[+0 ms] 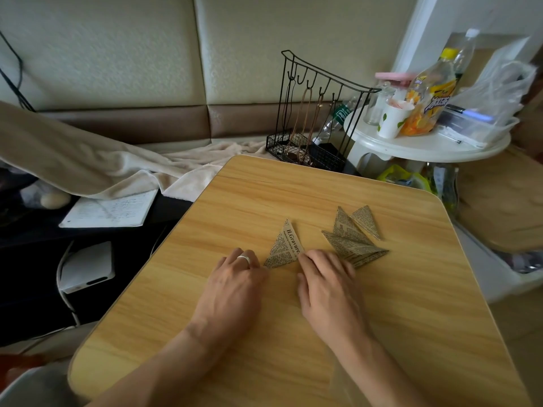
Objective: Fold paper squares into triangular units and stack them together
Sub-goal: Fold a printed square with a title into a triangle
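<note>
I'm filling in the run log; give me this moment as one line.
stage: creasing | left hand: presses newsprint triangle | right hand: presses same triangle | folded units: lie right | surface: wooden table

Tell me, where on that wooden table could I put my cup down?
The table is bare in front, on either side of the forearms, and along the far edge toward the wire rack. The middle is crowded: both hands press a folded triangle, with finished triangles alongside.
</note>
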`<state>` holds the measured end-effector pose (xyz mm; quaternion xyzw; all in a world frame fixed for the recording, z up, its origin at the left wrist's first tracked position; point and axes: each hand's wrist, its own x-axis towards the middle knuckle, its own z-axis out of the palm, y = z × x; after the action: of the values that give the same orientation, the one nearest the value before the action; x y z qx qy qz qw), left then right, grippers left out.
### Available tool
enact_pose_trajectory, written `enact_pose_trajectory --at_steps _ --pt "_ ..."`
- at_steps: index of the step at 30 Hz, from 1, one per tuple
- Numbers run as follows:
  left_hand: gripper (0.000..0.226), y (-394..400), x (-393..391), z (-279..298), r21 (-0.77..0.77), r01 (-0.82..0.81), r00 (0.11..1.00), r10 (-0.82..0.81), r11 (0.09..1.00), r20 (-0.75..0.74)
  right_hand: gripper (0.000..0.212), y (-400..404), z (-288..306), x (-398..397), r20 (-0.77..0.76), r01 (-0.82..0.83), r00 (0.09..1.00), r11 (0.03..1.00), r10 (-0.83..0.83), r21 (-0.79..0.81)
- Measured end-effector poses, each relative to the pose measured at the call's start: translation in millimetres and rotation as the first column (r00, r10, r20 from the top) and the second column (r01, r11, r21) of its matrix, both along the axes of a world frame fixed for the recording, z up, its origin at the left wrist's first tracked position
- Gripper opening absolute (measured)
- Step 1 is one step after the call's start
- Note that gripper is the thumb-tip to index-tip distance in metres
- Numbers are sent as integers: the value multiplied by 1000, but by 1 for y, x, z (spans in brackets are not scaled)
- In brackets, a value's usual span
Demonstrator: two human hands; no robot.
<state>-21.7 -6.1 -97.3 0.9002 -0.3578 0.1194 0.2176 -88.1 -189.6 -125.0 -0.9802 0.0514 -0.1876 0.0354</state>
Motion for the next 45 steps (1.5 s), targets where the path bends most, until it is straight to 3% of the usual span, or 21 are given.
enact_pose_trajectory --at_steps 3,6,11,21,31,35,39,45 --pt "12 -1 -2 -2 -12 10 1000 -10 1000 19 40 7 2 0 -2 -154 988 987 154 38" --pt "28 0 -1 -4 -26 29 999 -29 999 28 39 18 1 0 -5 -285 958 954 287 94" --pt "19 5 0 -5 -21 -3 999 3 1000 38 33 12 2 1 34 -212 977 974 210 79" --pt "24 6 3 -1 25 -27 999 26 999 18 35 0 -5 3 104 -39 994 999 36 31" --pt "34 0 -2 3 228 -117 993 113 967 31 16 0 2 1 151 -151 978 988 145 26" --pt "40 -5 -3 1 168 -16 1000 13 986 18 12 0 3 2 105 -217 973 971 207 97" --pt "47 -9 -3 -4 148 88 996 -82 985 -43 19 0 4 3 81 -232 972 964 223 132" --pt "48 -5 3 -8 140 108 992 -98 984 -75 52 1 2 4 -98 -249 962 965 256 83"
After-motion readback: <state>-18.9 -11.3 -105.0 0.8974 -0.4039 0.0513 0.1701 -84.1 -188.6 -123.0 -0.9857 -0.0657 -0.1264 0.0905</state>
